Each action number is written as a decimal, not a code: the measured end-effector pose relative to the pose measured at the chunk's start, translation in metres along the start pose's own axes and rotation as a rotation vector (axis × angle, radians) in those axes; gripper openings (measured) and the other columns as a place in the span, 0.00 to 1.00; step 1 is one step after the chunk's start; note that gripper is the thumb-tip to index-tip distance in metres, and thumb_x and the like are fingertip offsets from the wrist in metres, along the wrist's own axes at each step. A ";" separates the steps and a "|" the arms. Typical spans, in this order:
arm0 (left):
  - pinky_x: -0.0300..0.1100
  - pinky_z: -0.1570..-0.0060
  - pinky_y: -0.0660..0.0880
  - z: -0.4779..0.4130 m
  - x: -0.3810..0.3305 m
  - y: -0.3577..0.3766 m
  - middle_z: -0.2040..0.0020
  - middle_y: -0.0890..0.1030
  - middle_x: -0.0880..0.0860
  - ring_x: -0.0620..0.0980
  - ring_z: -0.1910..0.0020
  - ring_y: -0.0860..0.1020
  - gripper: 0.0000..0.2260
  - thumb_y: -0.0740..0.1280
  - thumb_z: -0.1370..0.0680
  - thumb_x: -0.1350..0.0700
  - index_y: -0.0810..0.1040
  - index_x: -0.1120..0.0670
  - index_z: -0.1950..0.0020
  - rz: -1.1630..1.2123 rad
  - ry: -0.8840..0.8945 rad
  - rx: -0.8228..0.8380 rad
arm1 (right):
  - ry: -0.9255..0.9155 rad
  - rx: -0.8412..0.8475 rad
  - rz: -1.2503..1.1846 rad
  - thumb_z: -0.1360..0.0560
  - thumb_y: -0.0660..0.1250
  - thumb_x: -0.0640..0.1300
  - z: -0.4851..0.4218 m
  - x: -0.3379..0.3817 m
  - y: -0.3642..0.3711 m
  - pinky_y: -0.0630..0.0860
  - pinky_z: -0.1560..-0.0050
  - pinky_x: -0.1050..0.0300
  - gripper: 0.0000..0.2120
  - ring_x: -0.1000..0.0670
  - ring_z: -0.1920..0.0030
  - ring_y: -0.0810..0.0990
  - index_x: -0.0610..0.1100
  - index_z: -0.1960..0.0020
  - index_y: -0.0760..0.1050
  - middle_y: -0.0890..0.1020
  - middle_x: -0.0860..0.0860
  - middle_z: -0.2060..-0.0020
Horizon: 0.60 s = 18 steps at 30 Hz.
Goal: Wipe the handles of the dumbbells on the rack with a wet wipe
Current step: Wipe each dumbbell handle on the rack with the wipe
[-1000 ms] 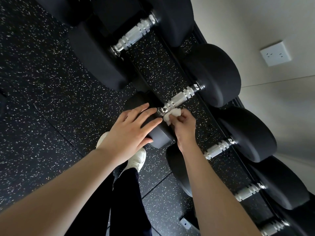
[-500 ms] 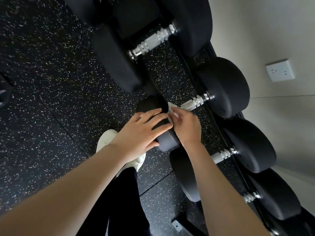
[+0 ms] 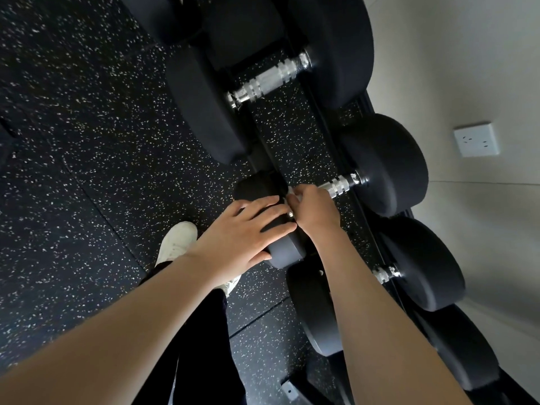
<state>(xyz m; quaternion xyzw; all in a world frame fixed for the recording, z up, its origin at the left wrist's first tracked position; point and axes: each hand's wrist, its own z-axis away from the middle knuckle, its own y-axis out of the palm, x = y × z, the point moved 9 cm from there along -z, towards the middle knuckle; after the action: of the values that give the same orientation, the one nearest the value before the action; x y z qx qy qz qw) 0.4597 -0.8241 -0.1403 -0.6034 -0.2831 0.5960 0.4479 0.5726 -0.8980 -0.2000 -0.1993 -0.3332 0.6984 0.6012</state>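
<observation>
Black dumbbells with ribbed silver handles lie side by side on a low rack. My right hand is closed around the near end of the middle dumbbell's handle, with a white wet wipe showing only as a sliver at my fingertips. My left hand lies flat, fingers spread, on that dumbbell's near black head. The larger dumbbell's handle is bare above. The smaller dumbbell's handle shows beside my right forearm.
Speckled black rubber floor fills the left. My white shoe and dark trouser leg stand close to the rack. A pale wall with a white socket runs along the right behind the rack.
My right hand has slid further onto the handle and now covers most of the wipe. My head has moved, so the rack sits lower and more to the right in view.
</observation>
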 end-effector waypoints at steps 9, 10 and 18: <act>0.48 0.40 0.61 0.000 0.002 -0.002 0.29 0.68 0.50 0.53 0.29 0.64 0.31 0.74 0.31 0.45 0.69 0.47 0.30 -0.021 0.015 0.009 | -0.044 -0.021 0.071 0.23 0.61 0.46 0.002 0.005 -0.007 0.78 0.53 0.46 0.10 0.38 0.53 0.78 0.41 0.48 0.75 0.79 0.41 0.55; 0.48 0.40 0.61 0.001 0.002 -0.002 0.29 0.68 0.50 0.53 0.29 0.65 0.31 0.74 0.32 0.45 0.69 0.47 0.30 -0.021 0.012 0.005 | -0.054 -0.035 0.084 0.23 0.61 0.46 0.003 0.005 -0.009 0.77 0.55 0.48 0.09 0.39 0.54 0.78 0.41 0.48 0.75 0.79 0.41 0.55; 0.49 0.41 0.62 0.001 0.002 -0.001 0.29 0.69 0.51 0.53 0.30 0.64 0.31 0.74 0.32 0.45 0.70 0.47 0.31 -0.025 0.013 -0.010 | -0.075 -0.100 0.121 0.23 0.59 0.40 -0.002 0.005 -0.026 0.70 0.64 0.54 0.07 0.39 0.56 0.78 0.39 0.51 0.76 0.80 0.40 0.57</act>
<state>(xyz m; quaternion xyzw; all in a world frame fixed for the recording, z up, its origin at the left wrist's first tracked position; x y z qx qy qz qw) 0.4592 -0.8216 -0.1404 -0.6060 -0.2906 0.5850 0.4540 0.5909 -0.8910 -0.1827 -0.2224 -0.3772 0.7229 0.5345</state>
